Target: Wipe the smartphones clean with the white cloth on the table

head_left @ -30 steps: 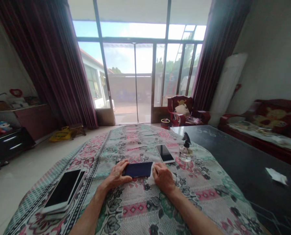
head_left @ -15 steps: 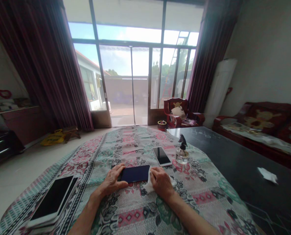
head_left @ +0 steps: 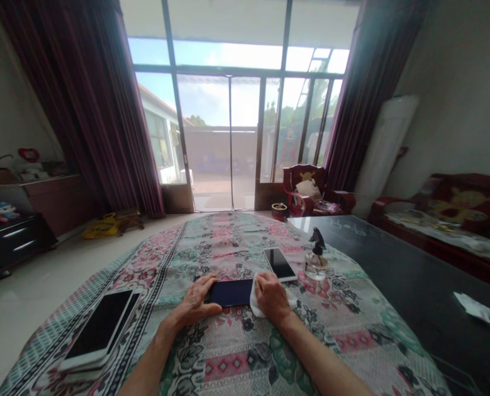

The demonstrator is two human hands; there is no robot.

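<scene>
A dark smartphone [head_left: 231,293] lies flat, screen up, on the patterned tablecloth in front of me. My left hand [head_left: 196,300] grips its left end, thumb along the near edge and fingers at the far edge. At the other end, my right hand [head_left: 271,296] is closed on a white cloth or tissue [head_left: 258,308], which covers the phone's right end. Just beyond that hand lies a white phone [head_left: 280,264] with a dark screen. A clear spray bottle with a black nozzle [head_left: 317,258] stands to its right.
Stacked white-framed tablets [head_left: 100,324] lie at the left of the patterned tablecloth [head_left: 228,338]. On the dark table [head_left: 397,275] at right is a crumpled white tissue [head_left: 473,307]. Beyond are a red wooden armchair [head_left: 304,192], a sofa and glass doors.
My right hand has moved the white cloth slightly away from me over the phone's right end. My left hand keeps its hold. The camera view has turned slightly left.
</scene>
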